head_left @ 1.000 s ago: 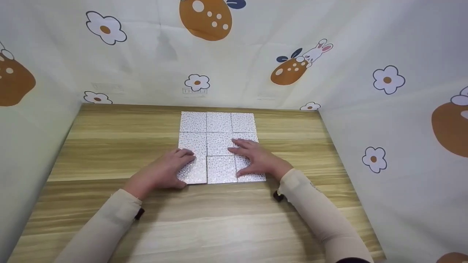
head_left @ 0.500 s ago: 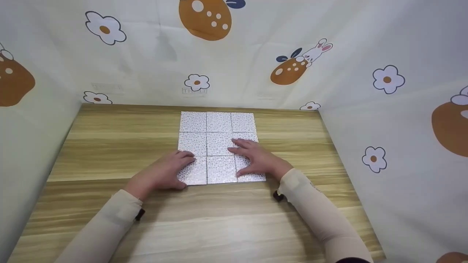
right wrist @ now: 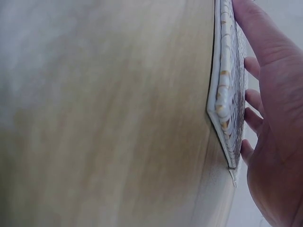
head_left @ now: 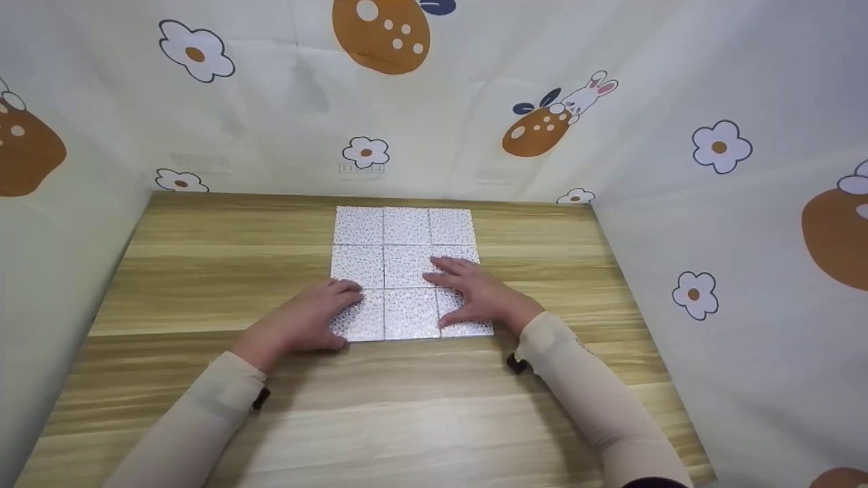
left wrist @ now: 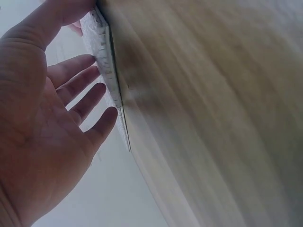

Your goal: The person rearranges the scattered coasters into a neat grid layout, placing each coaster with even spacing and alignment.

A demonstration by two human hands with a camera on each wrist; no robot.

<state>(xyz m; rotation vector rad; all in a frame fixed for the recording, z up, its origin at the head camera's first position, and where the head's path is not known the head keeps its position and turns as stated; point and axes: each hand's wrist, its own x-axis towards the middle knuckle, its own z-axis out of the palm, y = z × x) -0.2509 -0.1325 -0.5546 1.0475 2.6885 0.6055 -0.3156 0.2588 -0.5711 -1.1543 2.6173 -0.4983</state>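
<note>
White speckled mosaic tiles (head_left: pixel 405 266) lie flat, edge to edge, in three rows of three. At the front-left tile (head_left: pixel 366 318) is my left hand (head_left: pixel 308 315), its fingertips on top and its thumb by the near corner. In the left wrist view those fingers (left wrist: pixel 90 101) are spread and nearly straight along the tile edge. My right hand (head_left: pixel 481 295) rests spread over the right side of the grid. Its fingertips touch the middle row, while its thumb lies on the front-right tile (head_left: pixel 471 327). The right wrist view shows a thick tile edge (right wrist: pixel 223 90) beside the fingers.
The tiles lie on a wood-grain table (head_left: pixel 407 407), near its back edge. Pale cloth (head_left: pixel 271 115) printed with flowers and orange fruit walls off the back and both sides. A small black object sits at each sleeve cuff.
My left fingertips have shifted slightly toward me. A seam now shows between the front-left tile and the one behind it. My right hand has stayed in place.
</note>
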